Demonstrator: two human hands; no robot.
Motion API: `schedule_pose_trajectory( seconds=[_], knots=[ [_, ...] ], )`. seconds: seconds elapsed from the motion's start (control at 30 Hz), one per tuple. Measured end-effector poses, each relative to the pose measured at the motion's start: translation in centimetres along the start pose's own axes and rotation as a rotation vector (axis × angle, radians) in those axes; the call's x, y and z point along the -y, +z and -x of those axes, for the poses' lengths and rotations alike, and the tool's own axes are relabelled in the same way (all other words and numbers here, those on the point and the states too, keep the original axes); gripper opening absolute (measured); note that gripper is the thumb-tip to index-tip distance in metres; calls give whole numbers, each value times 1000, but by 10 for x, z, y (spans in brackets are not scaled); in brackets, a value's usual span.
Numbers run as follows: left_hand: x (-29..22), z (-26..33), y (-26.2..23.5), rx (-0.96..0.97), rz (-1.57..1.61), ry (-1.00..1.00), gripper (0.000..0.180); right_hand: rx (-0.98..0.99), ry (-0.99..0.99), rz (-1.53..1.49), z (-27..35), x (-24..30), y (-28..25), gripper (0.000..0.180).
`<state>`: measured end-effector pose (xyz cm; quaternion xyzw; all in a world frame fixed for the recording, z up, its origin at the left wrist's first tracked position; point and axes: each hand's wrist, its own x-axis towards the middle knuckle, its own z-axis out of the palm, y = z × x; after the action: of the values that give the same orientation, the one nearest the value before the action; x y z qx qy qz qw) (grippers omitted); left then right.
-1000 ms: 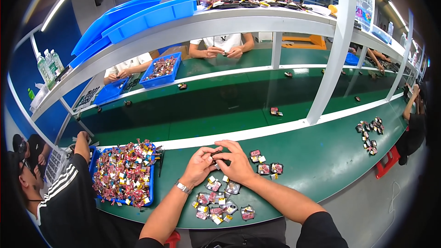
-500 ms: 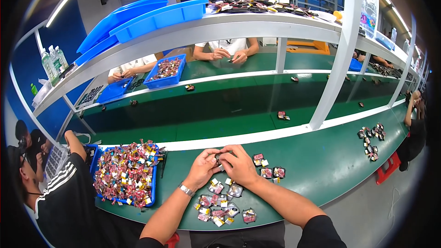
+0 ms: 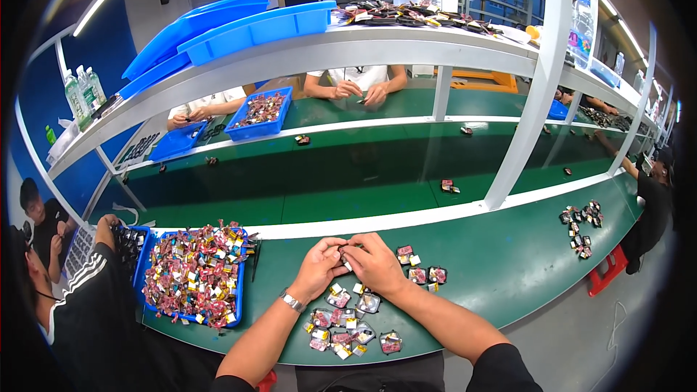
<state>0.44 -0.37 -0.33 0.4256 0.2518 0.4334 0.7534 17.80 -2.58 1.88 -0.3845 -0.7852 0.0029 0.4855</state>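
Close together above the green bench, my left hand (image 3: 319,266) and my right hand (image 3: 372,264) both pinch one small electronic unit (image 3: 346,265). Fingers hide most of it; a pale piece and a dark edge show. Just below my hands lies a group of similar units (image 3: 341,318), with clear or black casings, pinkish circuit boards and white and yellow parts. Beyond my right wrist rest several more such units (image 3: 417,275). Left of my left forearm, a blue tray (image 3: 242,284) is heaped with pinkish circuit boards (image 3: 192,272) bearing white and yellow parts.
A white shelf frame (image 3: 508,138) rises behind the bench, carrying blue trays (image 3: 258,27) and bottles. Past it runs a green belt (image 3: 348,181) with scattered units. A co-worker's striped sleeve (image 3: 91,283) is close on the left, beside black parts (image 3: 131,247). More units (image 3: 581,225) lie far right.
My hands stay together on the unit, with slight finger movement. The co-worker at left has shifted their arm, showing more black parts. At far right, a person now reaches over the belt.
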Motion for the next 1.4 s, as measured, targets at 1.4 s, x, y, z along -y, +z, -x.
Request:
schedule_pose_trajectory(
  seconds=[1.4],
  knots=[
    [7, -10, -5, -188, -441, 224, 18, 869, 651, -46, -15, -66, -93, 29]
  ],
)
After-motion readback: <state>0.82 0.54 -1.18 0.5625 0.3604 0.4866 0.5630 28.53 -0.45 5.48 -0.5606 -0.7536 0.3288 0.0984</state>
